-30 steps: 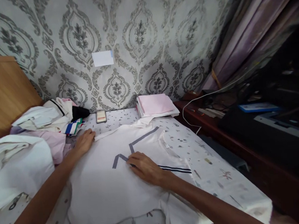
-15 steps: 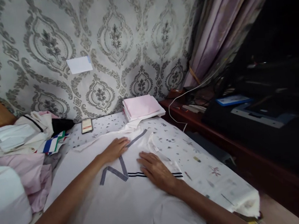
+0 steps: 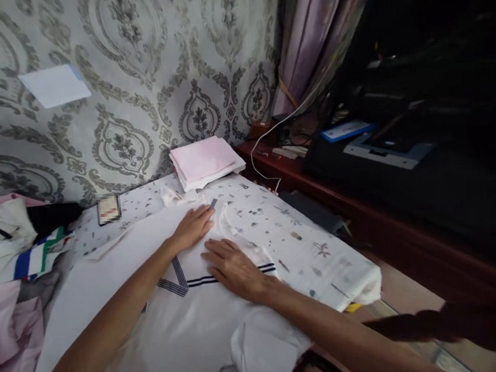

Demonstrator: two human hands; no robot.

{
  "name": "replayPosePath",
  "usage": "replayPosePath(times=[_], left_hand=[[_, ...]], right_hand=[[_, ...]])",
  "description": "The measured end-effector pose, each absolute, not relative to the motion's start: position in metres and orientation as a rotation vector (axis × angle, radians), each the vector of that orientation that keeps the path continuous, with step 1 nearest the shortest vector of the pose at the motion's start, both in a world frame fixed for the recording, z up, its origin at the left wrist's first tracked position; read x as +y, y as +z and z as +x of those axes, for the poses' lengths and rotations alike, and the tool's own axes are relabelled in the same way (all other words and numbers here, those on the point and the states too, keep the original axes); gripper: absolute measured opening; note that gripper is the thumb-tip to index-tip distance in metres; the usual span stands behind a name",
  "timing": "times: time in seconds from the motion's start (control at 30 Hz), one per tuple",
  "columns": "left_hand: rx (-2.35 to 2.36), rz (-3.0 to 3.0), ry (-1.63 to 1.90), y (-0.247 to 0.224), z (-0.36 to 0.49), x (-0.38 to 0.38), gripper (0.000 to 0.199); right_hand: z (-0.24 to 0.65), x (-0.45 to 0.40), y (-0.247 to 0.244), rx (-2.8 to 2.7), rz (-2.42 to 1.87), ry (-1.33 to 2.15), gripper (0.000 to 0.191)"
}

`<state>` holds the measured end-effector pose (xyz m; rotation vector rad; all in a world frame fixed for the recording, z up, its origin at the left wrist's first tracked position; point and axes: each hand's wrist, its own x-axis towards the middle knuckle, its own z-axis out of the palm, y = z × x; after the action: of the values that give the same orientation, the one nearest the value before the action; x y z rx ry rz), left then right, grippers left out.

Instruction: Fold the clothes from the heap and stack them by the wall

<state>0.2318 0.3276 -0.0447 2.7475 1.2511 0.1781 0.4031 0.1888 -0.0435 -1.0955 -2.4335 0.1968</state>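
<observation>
A white shirt (image 3: 157, 335) with dark striped trim lies spread over a padded surface. My left hand (image 3: 193, 226) rests flat on its upper part, fingers stretched toward a short striped strip near the collar. To the right of it, my right hand (image 3: 236, 269) lies palm down on the cloth, above the dark double stripe, with its fingers loosely spread. Neither hand grips anything. Part of the striped trim is hidden under my left forearm. At the lower right, a section of the white cloth is bunched in folds.
A folded pink and white stack (image 3: 206, 161) sits by the wall. Loose clothes (image 3: 11, 326) pile up at the left, near a small blurred card (image 3: 109, 209). A white cable (image 3: 251, 150) runs along the dark red furniture (image 3: 394, 242) at the right, beyond the patterned sheet (image 3: 315, 249).
The view has swung to the right, so the scene sits further left. My left hand has slid along the striped strip toward the collar, covering more of it. My right hand stays flat on the shirt.
</observation>
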Motion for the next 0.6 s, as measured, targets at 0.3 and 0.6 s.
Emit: replayPosePath(times=[0.3, 0.6], left_hand=[[1.523, 2.614, 0.137, -0.036, 0.273, 0.368, 0.053], [1.313, 2.67, 0.177, -0.041, 0.261, 0.237, 0.06]], right_hand=[[0.427, 0.171, -0.038, -2.449, -1.096, 0.22, 0.028], [0.502, 0.075, -0.041, -2.217, -1.233, 0.321, 0.031]])
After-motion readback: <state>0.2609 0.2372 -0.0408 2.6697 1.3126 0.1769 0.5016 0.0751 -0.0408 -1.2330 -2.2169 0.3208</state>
